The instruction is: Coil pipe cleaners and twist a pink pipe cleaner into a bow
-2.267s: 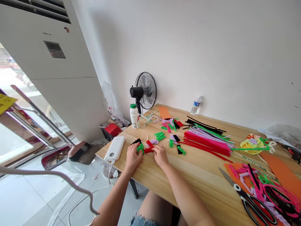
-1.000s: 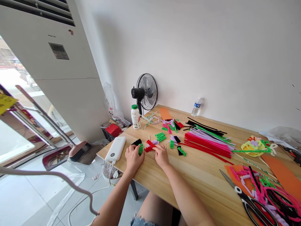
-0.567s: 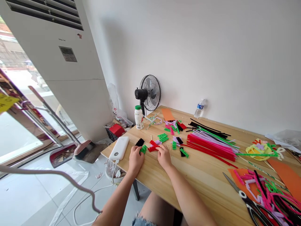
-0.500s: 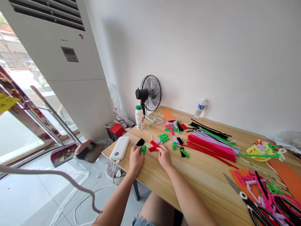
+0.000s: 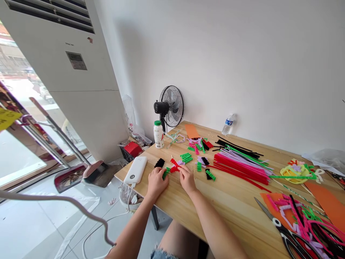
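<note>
- Person seated at the near edge of a wooden table (image 5: 215,208); both bare forearms reach forward onto it.
- Left hand (image 5: 156,181) rests palm down near the table's left end, fingers curled narrow over a green coiled pipe cleaner (image 5: 165,173); whether they pinch it or only press on it cannot be told.
- Right hand (image 5: 187,178) lies just beside the left, fingertips closed on a red coiled pipe cleaner (image 5: 174,166) that sits on the tabletop between the two hands.
- Handling judgement: the coils look very light, fuzzy and soft over a thin wire core. They should bend and spring rather than break, and the nap gives easy grip. Best hold is likely a pinch at a coil's end or across its turns; squeezing the middle could flatten the spiral.
- White power bank (image 5: 135,170) lies just left of the left hand, its cable hanging off the table edge.
- Beyond the hands: a black coil (image 5: 159,163), more green coils (image 5: 185,157), mixed short pieces.
- To the right, a long bundle of straight pipe cleaners (image 5: 239,166), red, pink, green and black; scissors (image 5: 285,230) at the near right corner.
- Farther back: a white bottle with green cap (image 5: 158,134), a black desk fan (image 5: 170,106), a water bottle (image 5: 227,124) against the wall.
</note>
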Tool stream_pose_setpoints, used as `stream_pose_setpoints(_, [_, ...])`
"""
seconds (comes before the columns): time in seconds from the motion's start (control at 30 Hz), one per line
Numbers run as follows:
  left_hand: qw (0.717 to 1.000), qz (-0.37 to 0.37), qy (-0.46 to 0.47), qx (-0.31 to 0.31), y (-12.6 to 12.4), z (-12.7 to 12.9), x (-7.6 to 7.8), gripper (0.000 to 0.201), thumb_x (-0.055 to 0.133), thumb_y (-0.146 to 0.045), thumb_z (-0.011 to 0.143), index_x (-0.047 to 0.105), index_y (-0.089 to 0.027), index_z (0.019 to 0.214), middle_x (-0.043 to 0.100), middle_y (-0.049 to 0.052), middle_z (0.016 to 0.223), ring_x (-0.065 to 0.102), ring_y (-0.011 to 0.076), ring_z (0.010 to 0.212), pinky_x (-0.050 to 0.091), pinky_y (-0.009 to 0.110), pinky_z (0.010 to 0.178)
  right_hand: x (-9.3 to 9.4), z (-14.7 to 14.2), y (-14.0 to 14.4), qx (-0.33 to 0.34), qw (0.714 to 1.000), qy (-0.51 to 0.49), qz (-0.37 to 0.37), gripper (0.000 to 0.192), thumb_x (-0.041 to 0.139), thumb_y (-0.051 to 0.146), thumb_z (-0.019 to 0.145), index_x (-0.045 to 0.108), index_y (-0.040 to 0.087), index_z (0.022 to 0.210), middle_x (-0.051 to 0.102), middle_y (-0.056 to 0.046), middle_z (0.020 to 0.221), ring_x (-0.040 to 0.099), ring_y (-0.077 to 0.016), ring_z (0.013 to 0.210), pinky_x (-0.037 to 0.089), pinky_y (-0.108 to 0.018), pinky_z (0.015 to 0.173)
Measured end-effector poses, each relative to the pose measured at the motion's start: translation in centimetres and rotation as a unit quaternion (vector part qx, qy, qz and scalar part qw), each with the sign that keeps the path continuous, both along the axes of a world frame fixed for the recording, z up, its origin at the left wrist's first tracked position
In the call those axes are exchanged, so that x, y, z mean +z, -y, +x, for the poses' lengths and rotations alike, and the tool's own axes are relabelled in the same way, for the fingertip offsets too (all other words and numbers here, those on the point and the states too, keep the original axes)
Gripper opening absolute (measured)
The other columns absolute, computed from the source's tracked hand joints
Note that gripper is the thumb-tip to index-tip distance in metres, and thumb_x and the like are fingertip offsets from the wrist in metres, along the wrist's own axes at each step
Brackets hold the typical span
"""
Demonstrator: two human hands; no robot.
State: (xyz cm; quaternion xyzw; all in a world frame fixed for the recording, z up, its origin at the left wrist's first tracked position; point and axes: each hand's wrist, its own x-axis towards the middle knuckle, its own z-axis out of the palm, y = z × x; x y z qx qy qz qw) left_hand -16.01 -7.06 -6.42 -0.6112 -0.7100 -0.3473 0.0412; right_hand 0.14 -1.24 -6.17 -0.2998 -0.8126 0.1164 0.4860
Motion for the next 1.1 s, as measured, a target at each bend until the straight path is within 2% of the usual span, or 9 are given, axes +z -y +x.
stream_pose_setpoints(0.13, [1.0,0.01,-0.002,-0.014,-0.1,0.1,-0.2,0.027,0.048,-0.017,0.072,0.064,-0.016,0.093,0.055,0.011,0.097,0.056,0.0246,0.089,0.045,0.038,0.08,-0.4,-0.1,0.0,0.013,0.999,0.046,-0.025,0.045,0.038,0.0,0.078,0.058,0.013,0.116,0.057,-0.016,0.118,0.053,-0.0213,0.112,0.044,-0.037,0.097])
stream_pose_setpoints(0.3, [0.996,0.064,0.067,-0.014,0.1,-0.2,-0.5,0.023,0.044,-0.01,0.07,0.064,-0.016,0.079,0.052,0.009,0.091,0.056,0.0218,0.086,0.047,0.034,0.079,-0.6,-0.2,0.0,0.013,0.997,0.063,-0.043,0.043,0.039,-0.001,0.077,0.061,0.015,0.11,0.054,-0.014,0.12,0.052,-0.0215,0.113,0.043,-0.038,0.098])
stream_pose_setpoints(0.53, [0.953,0.234,0.172,0.088,1.1,-0.4,0.6,0.016,0.049,-0.015,0.074,0.064,-0.016,0.081,0.051,0.006,0.089,0.053,0.0196,0.087,0.046,0.035,0.081,-0.4,-0.2,0.0,0.001,0.998,0.042,-0.039,0.036,0.041,0.001,0.077,0.066,0.016,0.098,0.056,-0.014,0.111,0.056,-0.0224,0.101,0.047,-0.039,0.09])
stream_pose_setpoints(0.6, [0.948,0.244,0.195,0.058,1.3,-0.3,1.0,0.014,0.051,-0.016,0.075,0.063,-0.016,0.081,0.052,0.006,0.089,0.053,0.0185,0.086,0.046,0.033,0.079,0.1,-0.1,0.2,-0.012,0.999,0.038,-0.026,0.033,0.043,0.006,0.078,0.064,0.016,0.102,0.056,-0.013,0.109,0.055,-0.0236,0.1,0.047,-0.04,0.09])
stream_pose_setpoints(0.67, [0.951,0.227,0.21,-0.024,1.3,-0.1,1.2,0.012,0.051,-0.016,0.075,0.062,-0.017,0.079,0.053,0.005,0.089,0.054,0.0177,0.086,0.047,0.032,0.077,0.8,0.0,0.7,-0.011,0.999,0.052,0.002,0.037,0.048,0.012,0.08,0.058,0.017,0.115,0.055,-0.013,0.112,0.052,-0.0255,0.105,0.045,-0.043,0.092])
stream_pose_setpoints(0.77, [0.948,0.167,0.204,-0.177,1.1,0.3,1.4,0.012,0.05,-0.013,0.074,0.061,-0.018,0.076,0.054,0.005,0.09,0.055,0.0174,0.087,0.047,0.031,0.077,1.7,-0.2,1.7,0.059,0.989,0.117,0.065,0.053,0.053,0.019,0.08,0.042,0.017,0.132,0.046,-0.015,0.128,0.044,-0.028,0.117,0.04,-0.046,0.098])
stream_pose_setpoints(0.83, [0.941,0.132,0.204,-0.237,1.0,0.5,1.3,0.011,0.049,-0.012,0.073,0.058,-0.018,0.075,0.055,0.005,0.092,0.055,0.0174,0.089,0.047,0.031,0.079,1.9,-0.6,2.3,0.102,0.978,0.15,0.099,0.054,0.048,0.016,0.083,0.037,0.016,0.136,0.043,-0.014,0.133,0.041,-0.0268,0.121,0.041,-0.044,0.099])
stream_pose_setpoints(0.93, [0.932,0.122,0.245,-0.237,0.9,0.5,0.9,0.013,0.051,-0.014,0.073,0.053,-0.018,0.086,0.053,0.006,0.097,0.055,0.0173,0.091,0.047,0.032,0.08,1.9,-1.1,2.7,0.1,0.973,0.166,0.126,0.047,0.038,0.011,0.088,0.039,0.016,0.135,0.049,-0.013,0.128,0.044,-0.0234,0.119,0.043,-0.04,0.096])
stream_pose_setpoints(1.1, [0.909,0.059,0.305,-0.277,1.0,-0.1,0.1,0.062,0.05,-0.009,0.069,0.029,-0.019,0.127,0.046,0.012,0.117,0.049,0.0212,0.109,0.041,0.039,0.093,2.2,-1.0,2.7,0.09,0.958,0.227,0.153,0.031,0.037,0.015,0.092,0.057,0.02,0.116,0.062,-0.009,0.109,0.055,-0.0214,0.096,0.049,-0.036,0.081])
